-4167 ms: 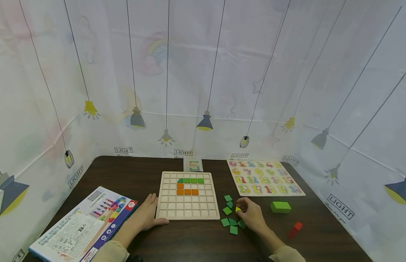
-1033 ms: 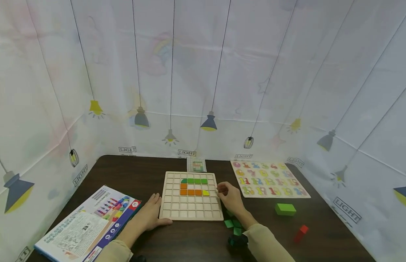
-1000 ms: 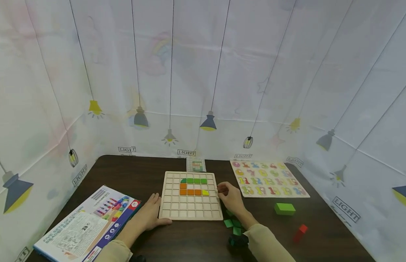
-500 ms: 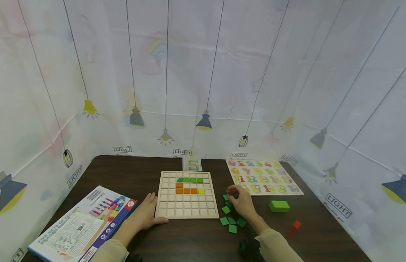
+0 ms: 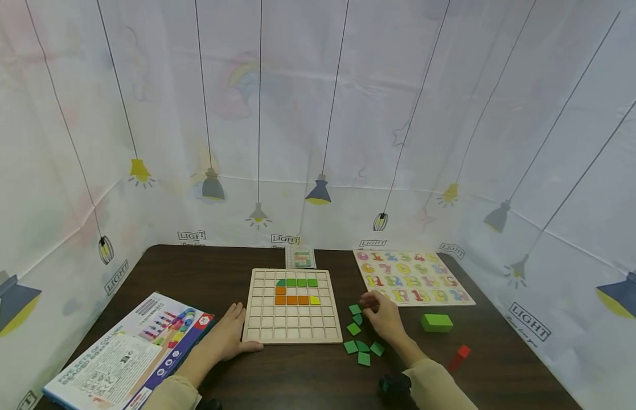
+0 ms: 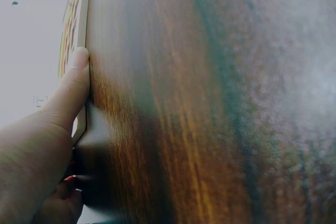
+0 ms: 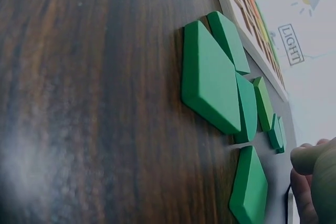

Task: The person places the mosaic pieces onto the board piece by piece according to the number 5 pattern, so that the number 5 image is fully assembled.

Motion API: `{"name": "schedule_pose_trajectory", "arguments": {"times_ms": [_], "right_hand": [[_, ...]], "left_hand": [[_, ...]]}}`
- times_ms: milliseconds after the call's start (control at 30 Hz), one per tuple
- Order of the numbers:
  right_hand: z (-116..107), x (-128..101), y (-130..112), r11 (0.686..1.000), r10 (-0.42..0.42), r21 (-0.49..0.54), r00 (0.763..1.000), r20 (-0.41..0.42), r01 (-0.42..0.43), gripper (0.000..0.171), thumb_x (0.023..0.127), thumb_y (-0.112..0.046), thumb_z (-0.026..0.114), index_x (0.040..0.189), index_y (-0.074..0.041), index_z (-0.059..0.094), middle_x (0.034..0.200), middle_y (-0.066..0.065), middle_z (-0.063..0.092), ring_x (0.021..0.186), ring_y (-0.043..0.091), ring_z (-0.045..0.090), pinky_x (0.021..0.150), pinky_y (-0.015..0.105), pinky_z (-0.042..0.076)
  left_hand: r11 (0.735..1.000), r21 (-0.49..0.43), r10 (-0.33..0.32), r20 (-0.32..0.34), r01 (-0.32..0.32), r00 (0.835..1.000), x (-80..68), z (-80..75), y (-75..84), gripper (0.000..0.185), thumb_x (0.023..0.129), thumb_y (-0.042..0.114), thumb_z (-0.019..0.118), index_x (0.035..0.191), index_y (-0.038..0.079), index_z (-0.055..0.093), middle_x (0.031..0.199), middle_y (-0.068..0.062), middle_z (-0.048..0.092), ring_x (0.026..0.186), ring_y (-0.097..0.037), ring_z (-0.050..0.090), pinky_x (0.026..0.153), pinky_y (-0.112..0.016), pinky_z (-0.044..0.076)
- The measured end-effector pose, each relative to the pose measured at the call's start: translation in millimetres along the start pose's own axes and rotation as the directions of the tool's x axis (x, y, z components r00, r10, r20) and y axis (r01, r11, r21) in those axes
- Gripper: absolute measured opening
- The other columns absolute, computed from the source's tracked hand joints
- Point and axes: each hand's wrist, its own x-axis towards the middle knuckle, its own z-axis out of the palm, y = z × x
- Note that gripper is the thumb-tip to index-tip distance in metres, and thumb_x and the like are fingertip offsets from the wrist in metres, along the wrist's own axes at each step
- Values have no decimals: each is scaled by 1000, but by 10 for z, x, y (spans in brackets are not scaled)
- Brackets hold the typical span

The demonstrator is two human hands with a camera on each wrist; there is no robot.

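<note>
Left hand [image 5: 226,340] lies flat, fingers straight; right hand [image 5: 384,319] hovers, fingers curled.

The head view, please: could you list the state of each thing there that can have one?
Grid board: flat, partly filled with green, orange and yellow tiles.
Loose green tiles: scattered flat beside the board.
Number puzzle: flat, pieces seated.
Left hand: rests open against the board's edge.
Right hand: fingers curled, over the loose tiles.
Toy box: lying closed.

Six loose green tiles [image 5: 354,329], it seems; two boards [image 5: 293,305], one green block [image 5: 437,322], one red block [image 5: 459,357].
</note>
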Motion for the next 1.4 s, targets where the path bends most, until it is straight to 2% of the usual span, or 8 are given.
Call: {"name": "schedule_pose_trajectory", "arguments": {"times_ms": [167,400,667,933,1100,1400], "right_hand": [[14,12,-19,1000,-15,-3,1000,17,16,28,79,14,65,104,2,63,96,13,67,89,29,63,76,41,52],[57,23,-25,1000,7,4,998,64,-7,29,80,13,65,107,2,63,100,14,66,93,29,63,78,39,52],[53,11,-30,999,16,-34,995,102,-12,30,82,12,63,108,-2,64,103,10,67,94,26,63,78,40,52],[100,25,-7,1000,5,-28,997,77,-3,25,80,8,69,102,-3,66,96,9,67,88,24,64,74,39,52],[100,50,0,999,10,-46,997,73,-7,24,79,6,70,102,-1,65,92,8,67,85,23,64,71,36,52],[102,137,-90,1000,1,-22,999,53,0,27,78,8,70,102,0,63,93,8,66,84,21,62,72,36,52]], "left_hand": [[1000,-1,4,-1,-4,1000,9,8,-17,100,76,56,70,137,-15,36,144,-34,28,136,-45,21,107,-52,25],[1000,7,8,0,-8,1000,32,24,-36,100,76,58,69,137,-15,36,144,-34,28,136,-45,21,107,-52,26],[1000,9,3,6,-3,1000,35,18,-21,100,77,58,69,137,-14,36,144,-33,28,136,-44,21,107,-51,25],[1000,5,-3,1,3,1000,38,21,-37,100,76,58,70,138,-13,36,144,-33,28,136,-44,21,107,-51,26],[1000,5,3,-3,-3,1000,36,17,-40,100,76,57,70,137,-14,36,144,-34,28,136,-45,21,107,-52,25],[1000,0,1,5,-1,1000,43,24,-35,100,75,58,70,138,-13,36,144,-33,28,136,-44,21,107,-51,26]]}}
